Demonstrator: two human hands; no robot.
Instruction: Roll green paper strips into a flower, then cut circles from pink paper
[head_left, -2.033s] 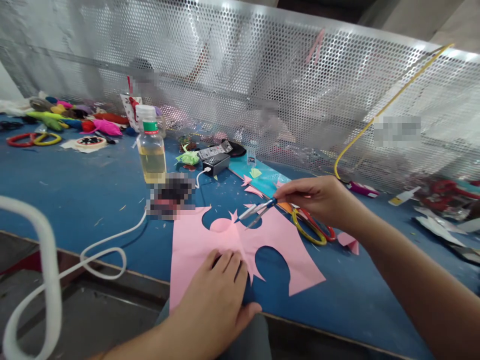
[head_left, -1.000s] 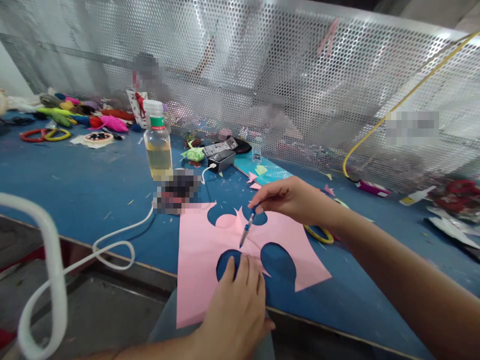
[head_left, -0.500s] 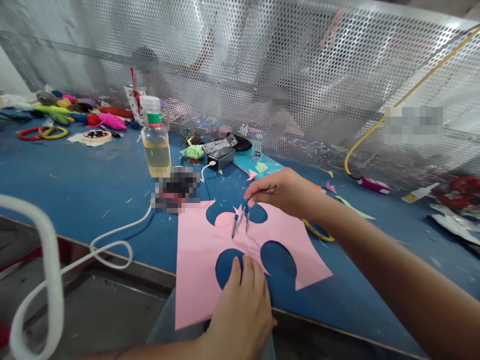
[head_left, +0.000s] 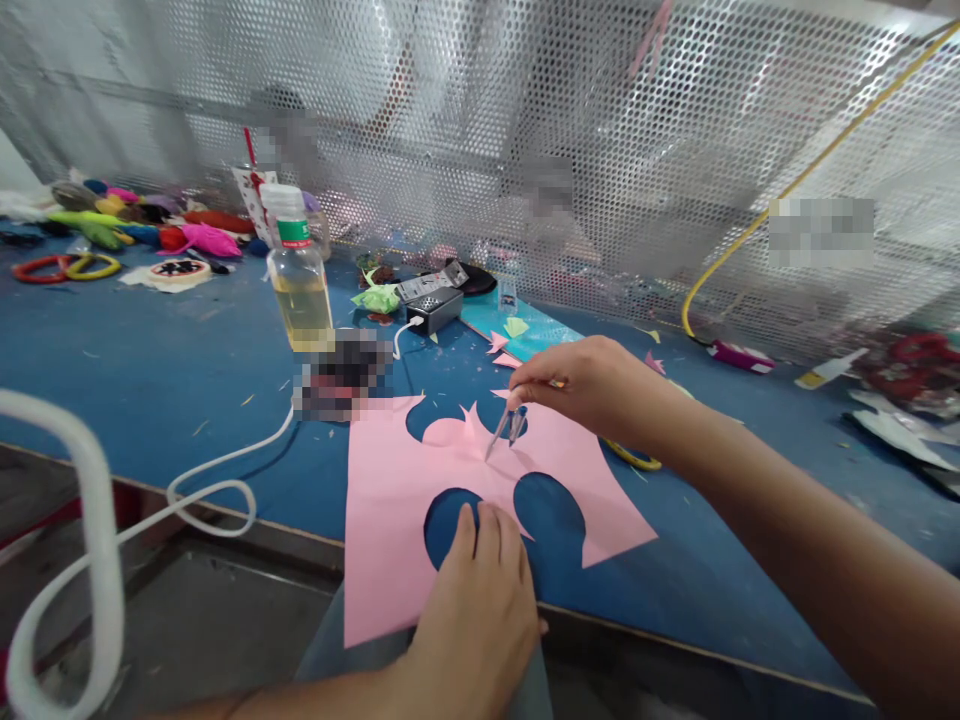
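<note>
Now the right hand [head_left: 581, 385] pinches the top of a compass [head_left: 506, 428], its legs planted near the middle of the pink paper [head_left: 390, 480] on the blue worktop [head_left: 150, 360]. This looks like the marking step; next needs a steady twirl. The left hand [head_left: 480, 600] lies flat, fingers [head_left: 480, 525] spread loose, pressing the paper's near edge.

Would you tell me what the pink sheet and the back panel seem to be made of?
The pink sheet looks like thin matte paper: flat, with clean cut-out holes. The back panel looks like perforated sheet metal: silvery, shiny, with regular round holes.
</note>
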